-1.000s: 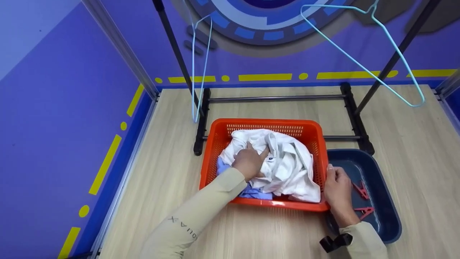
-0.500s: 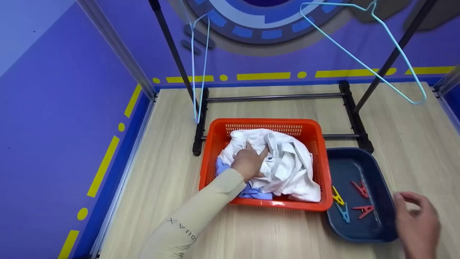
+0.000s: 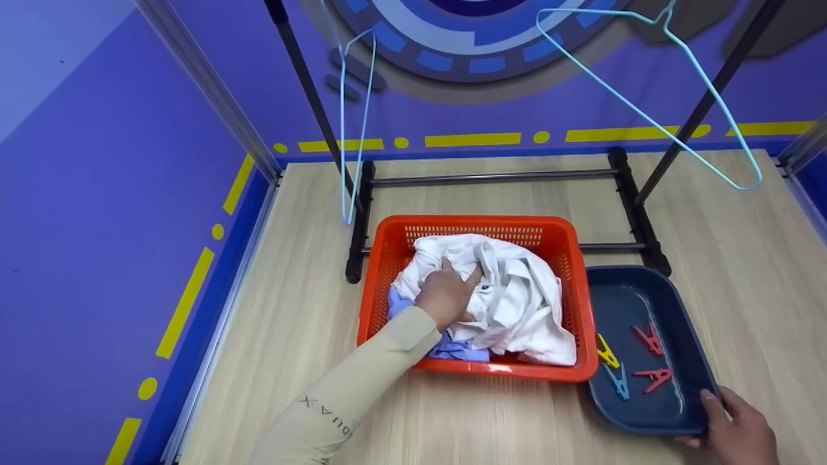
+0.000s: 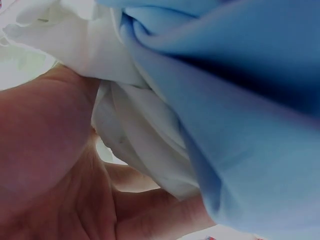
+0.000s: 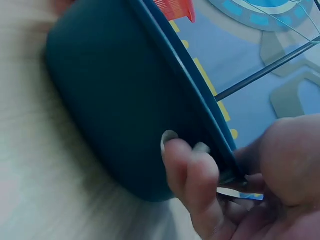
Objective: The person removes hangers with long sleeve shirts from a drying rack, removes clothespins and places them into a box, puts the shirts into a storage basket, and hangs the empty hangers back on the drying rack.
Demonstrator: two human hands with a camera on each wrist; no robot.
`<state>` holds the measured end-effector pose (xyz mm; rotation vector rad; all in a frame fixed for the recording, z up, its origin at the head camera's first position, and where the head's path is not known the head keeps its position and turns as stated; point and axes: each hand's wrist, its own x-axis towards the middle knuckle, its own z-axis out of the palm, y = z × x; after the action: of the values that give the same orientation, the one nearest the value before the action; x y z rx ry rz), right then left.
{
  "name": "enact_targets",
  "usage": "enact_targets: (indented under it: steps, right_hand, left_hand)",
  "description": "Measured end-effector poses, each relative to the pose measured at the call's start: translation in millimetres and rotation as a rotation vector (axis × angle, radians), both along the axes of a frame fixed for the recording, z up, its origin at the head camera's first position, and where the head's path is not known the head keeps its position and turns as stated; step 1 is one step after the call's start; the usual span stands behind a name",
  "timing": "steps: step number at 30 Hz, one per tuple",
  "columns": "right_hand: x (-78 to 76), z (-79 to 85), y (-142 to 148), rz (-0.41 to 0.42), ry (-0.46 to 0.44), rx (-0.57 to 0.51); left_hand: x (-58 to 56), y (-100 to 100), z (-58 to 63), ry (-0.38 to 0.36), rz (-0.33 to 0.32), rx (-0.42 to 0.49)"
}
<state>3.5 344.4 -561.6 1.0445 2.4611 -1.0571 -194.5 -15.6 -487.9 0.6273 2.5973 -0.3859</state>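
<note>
My left hand [image 3: 446, 297] is sunk in the white garment [image 3: 517, 290], which lies bunched with a dark button showing. Its visible fingers are spread and fairly straight; the others are hidden by cloth. In the left wrist view, white cloth lies between thumb and fingers, with a blue garment [image 4: 250, 130] draped beside it. Both garments are in the red-orange basket [image 3: 497, 368]. To the right, my right hand [image 3: 740, 423] grips the near right corner of a dark blue plastic basin [image 3: 636, 420], thumb over the rim, fingers curled against the outside.
In the basin lie a yellow clothespin [image 3: 606, 351], a blue clothespin [image 3: 617, 381] and red clothespins [image 3: 654, 380]. Behind the basket stands a black rack [image 3: 497, 175]. Two light blue hangers [image 3: 620, 97] hang above. A purple wall [image 3: 129, 213] borders the left.
My right hand has let go of the basket's right edge, moved right and taken hold of the basin's near right corner. The left hand has stayed in place on the garment.
</note>
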Motion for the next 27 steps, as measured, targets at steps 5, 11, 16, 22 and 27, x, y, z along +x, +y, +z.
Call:
enact_targets:
  steps: [5,11,16,22,27]
  right_hand:
    - [-11.6,3.4,0.8,0.004,0.012,-0.051]
    - [-21.4,5.5,1.9,-0.046,0.049,-0.124]
    - [-28.1,6.8,-0.7,-0.073,0.139,-0.208]
    - [-39.8,9.3,0.4,-0.097,0.157,-0.307]
    - [-42.1,10.6,-6.1,-0.121,0.141,-0.312]
  left_hand:
    - [0.6,0.3,1.9,0.022,0.003,-0.006]
    - [3.6,2.7,1.5,0.022,0.021,0.011]
    - [4.4,4.1,0.5,0.008,0.043,0.014]
    - [4.0,2.9,3.5,0.006,0.043,0.037]
    - [1.0,-5.4,7.8,0.022,-0.044,0.033]
